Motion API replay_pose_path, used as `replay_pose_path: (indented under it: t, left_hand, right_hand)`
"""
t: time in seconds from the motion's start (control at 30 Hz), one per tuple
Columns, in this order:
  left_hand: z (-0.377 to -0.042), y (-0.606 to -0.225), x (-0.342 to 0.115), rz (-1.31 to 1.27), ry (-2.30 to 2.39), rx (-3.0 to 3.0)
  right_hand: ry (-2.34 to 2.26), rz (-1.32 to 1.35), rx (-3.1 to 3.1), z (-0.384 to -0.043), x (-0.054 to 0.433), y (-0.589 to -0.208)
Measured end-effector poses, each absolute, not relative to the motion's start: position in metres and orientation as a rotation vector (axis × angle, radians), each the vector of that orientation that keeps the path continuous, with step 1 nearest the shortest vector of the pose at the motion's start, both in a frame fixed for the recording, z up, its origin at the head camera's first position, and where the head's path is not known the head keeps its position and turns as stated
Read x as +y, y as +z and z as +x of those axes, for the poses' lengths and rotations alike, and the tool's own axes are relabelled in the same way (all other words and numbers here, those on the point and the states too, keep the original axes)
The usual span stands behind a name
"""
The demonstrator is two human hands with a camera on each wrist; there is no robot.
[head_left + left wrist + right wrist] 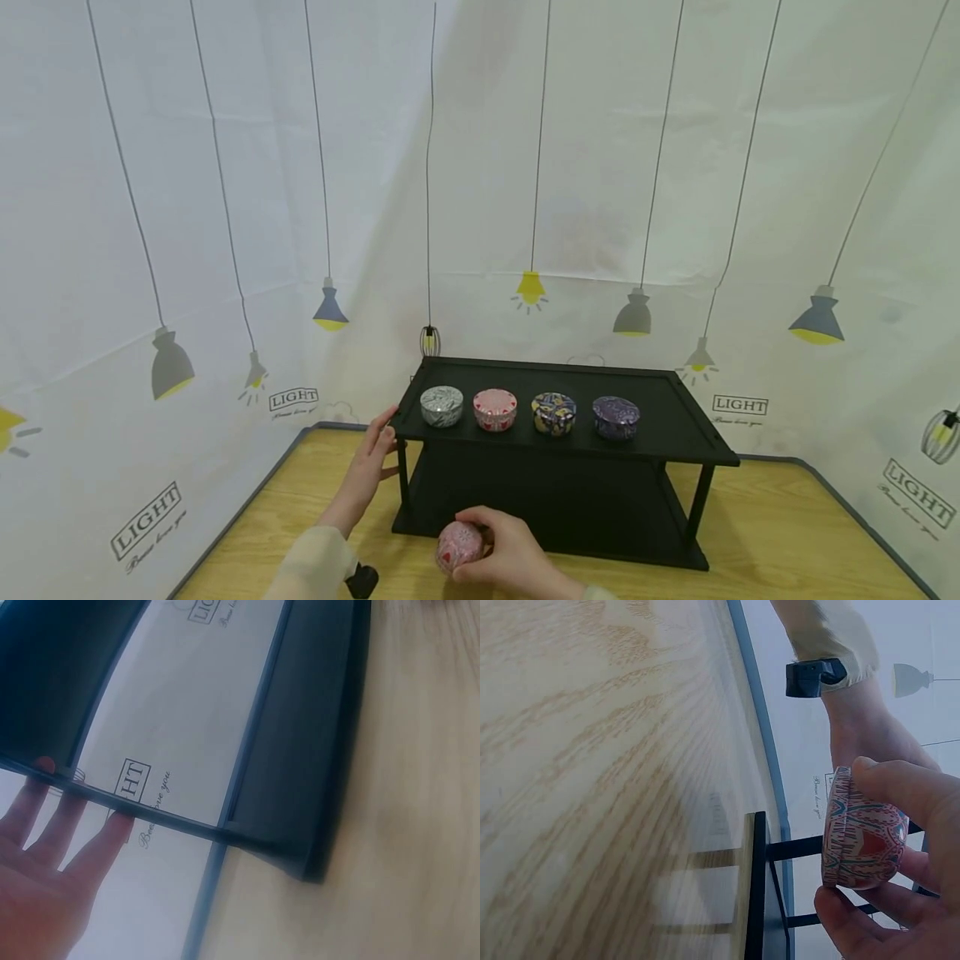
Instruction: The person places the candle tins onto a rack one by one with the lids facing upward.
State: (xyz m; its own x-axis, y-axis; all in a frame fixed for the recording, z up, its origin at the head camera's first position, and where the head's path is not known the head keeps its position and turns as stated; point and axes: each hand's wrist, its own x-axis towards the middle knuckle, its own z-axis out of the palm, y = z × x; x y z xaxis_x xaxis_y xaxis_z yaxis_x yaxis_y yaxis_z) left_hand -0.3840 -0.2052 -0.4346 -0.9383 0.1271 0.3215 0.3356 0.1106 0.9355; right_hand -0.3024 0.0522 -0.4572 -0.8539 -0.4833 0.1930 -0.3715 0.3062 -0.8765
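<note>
A black two-tier rack (551, 375) stands on the wood-look table. On its top tier, in a row, sit a grey-white tin (442, 407), a pink and red tin (495, 410), a navy and yellow tin (553, 414) and a purple tin (617, 418). My left hand (367, 465) touches the rack's left front corner, its fingers (97, 851) fairly straight against the upright. Low before the rack, my right hand (513, 554) pinches a pink patterned tin (866, 840) between thumb and fingers. This tin is tipped on its side, clear of the table in the right wrist view.
The rack's lower tier (540, 500) lies close above the table (787, 533). White sheeting (480, 208) printed with hanging lamps encloses the back and sides. A black band (362, 581) is on the left wrist.
</note>
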Motion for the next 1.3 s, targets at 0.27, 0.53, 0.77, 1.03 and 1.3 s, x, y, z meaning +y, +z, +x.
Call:
replay_pose_path:
  t: [0.27,0.53,0.77,1.03,1.3]
  left_hand:
    - [-0.383,-0.434,-0.205,-0.465,-1.950,-2.209]
    - [-0.384,-0.435,-0.204,-0.466,-1.947,-2.210]
    - [-0.383,-0.434,-0.205,-0.465,-1.959,-2.200]
    - [-0.384,-0.434,-0.204,-0.460,-1.952,-2.207]
    - [-0.386,-0.437,-0.204,-0.459,-1.947,-2.210]
  right_hand:
    - [-1.620,-0.795,2.449,-0.302,0.059,-0.455]
    - [-1.642,-0.791,2.433,-0.300,0.067,-0.452]
    - [-1.593,-0.828,2.522,-0.301,0.071,-0.450]
    - [-1.635,-0.812,2.494,-0.300,0.076,-0.448]
    - [-1.646,-0.764,2.488,-0.298,0.081,-0.441]
